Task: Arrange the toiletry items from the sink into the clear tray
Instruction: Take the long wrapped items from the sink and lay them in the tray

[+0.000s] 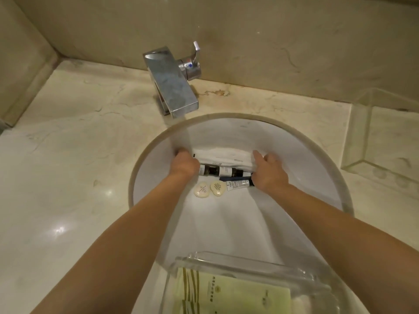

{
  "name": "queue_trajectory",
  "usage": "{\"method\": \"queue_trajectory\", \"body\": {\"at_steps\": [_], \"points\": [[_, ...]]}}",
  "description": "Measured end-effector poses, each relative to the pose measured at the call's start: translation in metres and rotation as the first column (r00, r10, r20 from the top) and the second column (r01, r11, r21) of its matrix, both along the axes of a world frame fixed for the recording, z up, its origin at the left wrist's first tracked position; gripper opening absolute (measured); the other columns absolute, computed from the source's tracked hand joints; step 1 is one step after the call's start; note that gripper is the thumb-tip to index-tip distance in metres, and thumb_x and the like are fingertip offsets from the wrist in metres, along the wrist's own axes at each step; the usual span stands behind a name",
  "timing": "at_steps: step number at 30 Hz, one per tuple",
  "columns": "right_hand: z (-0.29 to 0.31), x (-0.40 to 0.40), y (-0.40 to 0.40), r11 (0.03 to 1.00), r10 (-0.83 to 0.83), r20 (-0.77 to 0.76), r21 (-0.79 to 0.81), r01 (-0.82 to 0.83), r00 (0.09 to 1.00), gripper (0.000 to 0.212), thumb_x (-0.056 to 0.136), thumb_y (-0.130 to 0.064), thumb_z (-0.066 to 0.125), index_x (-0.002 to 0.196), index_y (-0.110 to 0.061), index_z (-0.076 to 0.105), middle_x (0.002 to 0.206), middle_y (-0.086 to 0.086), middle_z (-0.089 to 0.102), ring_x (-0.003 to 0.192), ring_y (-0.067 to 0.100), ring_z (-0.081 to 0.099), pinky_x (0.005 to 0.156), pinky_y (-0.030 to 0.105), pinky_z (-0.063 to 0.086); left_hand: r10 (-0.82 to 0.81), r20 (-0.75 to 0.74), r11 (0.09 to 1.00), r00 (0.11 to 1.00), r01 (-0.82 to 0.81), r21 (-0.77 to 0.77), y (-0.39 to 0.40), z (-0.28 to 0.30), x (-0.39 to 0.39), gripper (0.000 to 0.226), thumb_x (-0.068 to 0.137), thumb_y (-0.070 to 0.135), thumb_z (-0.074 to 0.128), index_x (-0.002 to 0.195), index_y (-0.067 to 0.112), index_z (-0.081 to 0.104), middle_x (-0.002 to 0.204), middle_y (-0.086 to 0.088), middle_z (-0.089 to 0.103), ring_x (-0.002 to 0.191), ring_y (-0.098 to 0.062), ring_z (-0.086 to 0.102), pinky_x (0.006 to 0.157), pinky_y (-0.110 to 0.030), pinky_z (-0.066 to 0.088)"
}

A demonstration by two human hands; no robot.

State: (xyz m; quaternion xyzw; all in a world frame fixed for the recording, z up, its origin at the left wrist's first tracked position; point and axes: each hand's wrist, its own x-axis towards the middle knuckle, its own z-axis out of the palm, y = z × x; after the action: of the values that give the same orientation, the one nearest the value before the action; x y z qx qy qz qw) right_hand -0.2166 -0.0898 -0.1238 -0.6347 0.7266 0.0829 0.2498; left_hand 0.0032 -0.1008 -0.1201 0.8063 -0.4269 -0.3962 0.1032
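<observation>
A round white sink (294, 155) holds the toiletries, with a clear tray (260, 266) already holding a green packet at its near rim. Inside, the left hand (184, 165) and right hand (268, 172) each grip an end of a white packet (223, 156), fingers curled around it, above dark bottles (226, 171), a tube (238, 184) and two soaps (209, 189). Lifted unevenly, the limp packet could sag and slip back into the sink.

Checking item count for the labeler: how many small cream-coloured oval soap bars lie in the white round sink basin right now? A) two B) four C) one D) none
A: two small cream-coloured oval soap bars lie side by side on the bottom of the white round sink basin, just in front of the dark little bottles and between the person's two forearms.
</observation>
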Motion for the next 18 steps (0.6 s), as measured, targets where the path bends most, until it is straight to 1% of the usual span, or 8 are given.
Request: {"method": "queue_trajectory", "body": {"at_steps": [3, 5, 7, 10, 11, 13, 15, 18], "points": [[-0.009, -0.003, -0.004, 0.997, 0.055, -0.056, -0.043, -0.057, 0.997, 0.053, 0.086, -0.009, 0.055, 0.135, -0.024, 0.040, 0.131, 0.013, 0.033, 0.123, 0.032, 0.033, 0.077, 0.034, 0.042, -0.005, 0.028, 1.000, 1.000, 0.005, 0.024, -0.003, -0.006, -0.004, 0.035, 0.091, 0.008, 0.046, 0.122, -0.005, 0.052, 0.120, -0.025, 0.060, 0.111, -0.041, 0.057, 0.087, -0.038, 0.046], [-0.012, -0.003, -0.006, 0.997, 0.058, -0.064, -0.055, -0.062, 0.996, 0.044, 0.085, -0.010, 0.056, 0.127, -0.019, 0.048, 0.129, 0.014, 0.034, 0.121, 0.032, 0.036, 0.077, 0.035, 0.045, -0.017, 0.053, 0.999, 0.998, 0.015, 0.039, -0.002, -0.008, -0.008, 0.036, 0.091, 0.008, 0.047, 0.125, -0.004, 0.047, 0.123, -0.024, 0.058, 0.114, -0.040, 0.056, 0.090, -0.039, 0.046], [-0.014, -0.003, -0.008, 0.994, 0.073, -0.087, -0.069, -0.079, 0.994, 0.037, 0.085, -0.012, 0.058, 0.121, -0.016, 0.052, 0.128, 0.014, 0.035, 0.118, 0.032, 0.039, 0.076, 0.036, 0.046, -0.045, 0.073, 0.998, 0.996, 0.040, 0.058, 0.000, -0.008, -0.010, 0.035, 0.089, 0.005, 0.050, 0.122, -0.001, 0.043, 0.124, -0.023, 0.058, 0.116, -0.040, 0.056, 0.094, -0.041, 0.046], [-0.012, -0.003, -0.009, 0.990, 0.086, -0.118, -0.101, -0.098, 0.989, 0.033, 0.085, -0.018, 0.061, 0.117, -0.018, 0.055, 0.126, 0.012, 0.038, 0.116, 0.030, 0.041, 0.076, 0.035, 0.044, -0.070, 0.066, 0.994, 0.995, 0.064, 0.092, 0.003, -0.009, -0.012, 0.035, 0.085, 0.005, 0.054, 0.119, 0.004, 0.043, 0.120, -0.021, 0.059, 0.112, -0.039, 0.057, 0.095, -0.044, 0.048], [-0.010, -0.003, -0.008, 0.985, 0.107, -0.147, -0.120, -0.125, 0.983, 0.032, 0.084, -0.020, 0.061, 0.116, -0.019, 0.056, 0.125, 0.011, 0.041, 0.115, 0.029, 0.041, 0.078, 0.035, 0.043, -0.068, 0.060, 0.994, 0.996, 0.062, 0.095, 0.004, -0.008, -0.012, 0.035, 0.085, 0.006, 0.054, 0.118, 0.005, 0.044, 0.119, -0.021, 0.059, 0.111, -0.039, 0.057, 0.095, -0.045, 0.049], [-0.006, -0.003, -0.005, 0.958, 0.197, -0.264, -0.155, -0.243, 0.944, 0.032, 0.084, -0.022, 0.058, 0.116, -0.020, 0.056, 0.123, 0.007, 0.047, 0.115, 0.029, 0.041, 0.088, 0.035, 0.037, -0.078, 0.054, 0.993, 0.995, 0.073, 0.091, 0.005, -0.007, -0.012, 0.035, 0.085, 0.010, 0.053, 0.119, 0.006, 0.046, 0.120, -0.018, 0.059, 0.111, -0.037, 0.057, 0.096, -0.045, 0.049], [-0.004, -0.002, -0.002, 0.926, 0.270, -0.338, -0.166, -0.340, 0.901, 0.032, 0.082, -0.019, 0.057, 0.114, -0.020, 0.055, 0.120, 0.004, 0.053, 0.115, 0.029, 0.041, 0.092, 0.036, 0.032, -0.108, 0.036, 0.990, 0.994, 0.104, 0.090, 0.006, -0.006, -0.010, 0.036, 0.086, 0.014, 0.052, 0.121, 0.006, 0.046, 0.121, -0.017, 0.059, 0.112, -0.036, 0.056, 0.094, -0.042, 0.049], [-0.003, -0.002, 0.005, 0.927, 0.274, -0.273, -0.181, -0.329, 0.922, 0.030, 0.078, -0.016, 0.059, 0.106, -0.019, 0.052, 0.104, 0.000, 0.064, 0.105, 0.025, 0.049, 0.085, 0.035, 0.031, -0.110, -0.014, 0.989, 0.994, 0.111, 0.099, 0.007, -0.003, -0.006, 0.036, 0.080, 0.016, 0.055, 0.114, 0.006, 0.052, 0.113, -0.017, 0.064, 0.104, -0.035, 0.061, 0.086, -0.039, 0.053]]}}
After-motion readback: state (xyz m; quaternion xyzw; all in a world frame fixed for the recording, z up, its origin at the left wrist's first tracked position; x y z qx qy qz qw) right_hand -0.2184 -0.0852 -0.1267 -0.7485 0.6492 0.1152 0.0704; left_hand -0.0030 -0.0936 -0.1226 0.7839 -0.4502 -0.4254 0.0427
